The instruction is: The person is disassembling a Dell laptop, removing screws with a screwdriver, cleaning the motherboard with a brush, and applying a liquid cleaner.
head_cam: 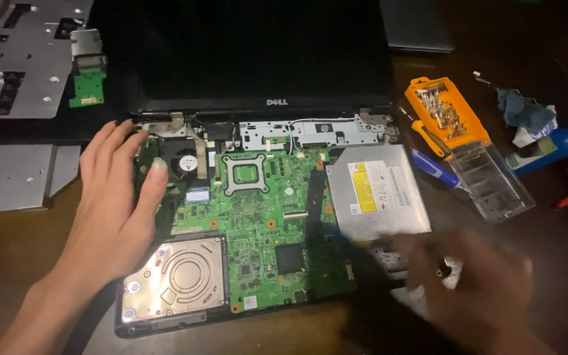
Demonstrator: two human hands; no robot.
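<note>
Silver hard drive [175,279] sits nearest, beside the green circuit board [258,217]. The right hand [478,286] blurs over the laptop's front right corner; grip unclear. The left hand [118,197] rests flat, fingers spread, by the fan [184,163]. Beyond, the orange screwdriver case [448,112].

A dark, blank laptop screen [238,49] is lying folded back at the top. A yellow and white label [376,187] is sitting on the silver disc drive [376,227]. Right of it, an orange bit case [445,108] is lying open, its clear lid [494,181] hanging toward the near edge.
</note>
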